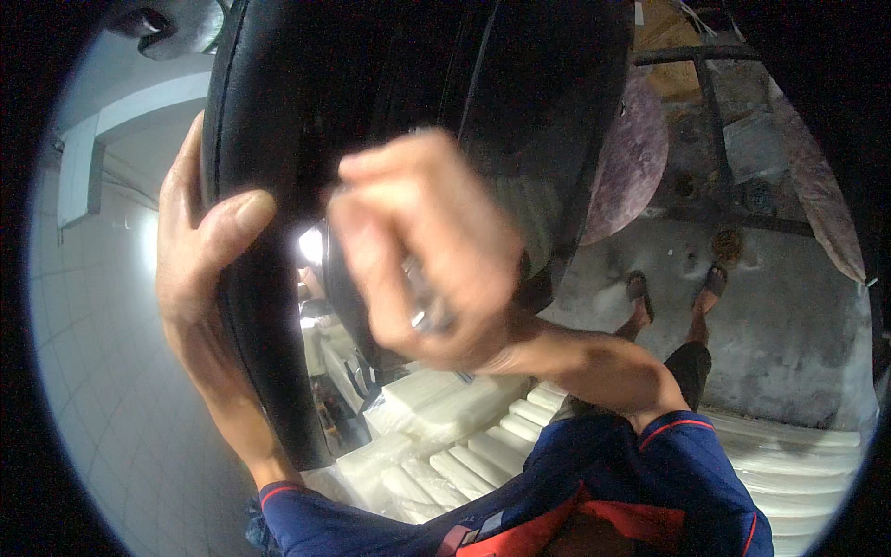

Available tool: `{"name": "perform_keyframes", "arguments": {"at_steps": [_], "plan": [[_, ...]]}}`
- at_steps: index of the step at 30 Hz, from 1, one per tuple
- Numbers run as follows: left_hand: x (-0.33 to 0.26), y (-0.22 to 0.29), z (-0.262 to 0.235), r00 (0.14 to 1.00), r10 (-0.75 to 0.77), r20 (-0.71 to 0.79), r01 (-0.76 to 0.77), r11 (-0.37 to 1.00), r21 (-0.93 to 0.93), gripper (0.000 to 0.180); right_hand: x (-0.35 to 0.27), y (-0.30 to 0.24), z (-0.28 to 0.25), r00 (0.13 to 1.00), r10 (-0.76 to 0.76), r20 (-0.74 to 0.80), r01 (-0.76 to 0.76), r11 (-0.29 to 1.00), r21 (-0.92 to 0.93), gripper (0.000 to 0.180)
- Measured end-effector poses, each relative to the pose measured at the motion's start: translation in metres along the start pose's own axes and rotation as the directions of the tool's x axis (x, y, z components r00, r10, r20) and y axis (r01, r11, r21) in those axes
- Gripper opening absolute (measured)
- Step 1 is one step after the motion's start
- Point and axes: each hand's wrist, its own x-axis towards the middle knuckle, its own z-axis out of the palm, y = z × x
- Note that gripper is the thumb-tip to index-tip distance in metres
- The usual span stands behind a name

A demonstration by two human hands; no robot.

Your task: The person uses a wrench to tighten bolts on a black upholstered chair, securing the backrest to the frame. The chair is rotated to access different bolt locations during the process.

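The right hand [427,246] is closed into a fist, blurred, in front of the black panel. Its grip is tight around a small metal piece [430,319], a bright bit of which shows at the fist's lower side; what kind of thing it is, I cannot tell, nor whether the fist touches the panel.

The left hand [200,218] bends around the left edge of the panel. Its thumb lies along the front while the fingers go out of sight behind the edge, so the grip is hooked around that side.

The black panel [557,102] itself is large, dark and smooth, with a seam running down its left border. It fills the upper middle of the view, between and above the hands, and reaches down beside the left forearm.

Below the hands lie pale, cream-coloured packs [464,455], stacked in rows close to the person's navy shirt [371,529], which has red trim. To the right are the person's feet in sandals [638,286] on a grey floor [780,325]. Farther up are a round purple mottled sheet [631,153] and a dark metal frame [713,121]. Along the left runs a pale tiled wall [102,316].
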Motion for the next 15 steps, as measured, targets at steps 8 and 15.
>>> {"name": "perform_keyframes", "arguments": {"at_steps": [8,15], "plan": [[0.003,-0.001,0.007,0.996,0.071,-0.056,-0.071,0.997,-0.003,0.093,0.126,0.017,-0.039,0.672,0.696,0.255,-0.741,0.628,0.239,0.03],[-0.002,0.014,0.018,0.991,-0.013,-0.131,0.006,0.999,-0.053,0.093,0.039,-0.001,-0.01,0.935,0.354,-0.018,-0.333,0.894,0.3,0.02]]}}
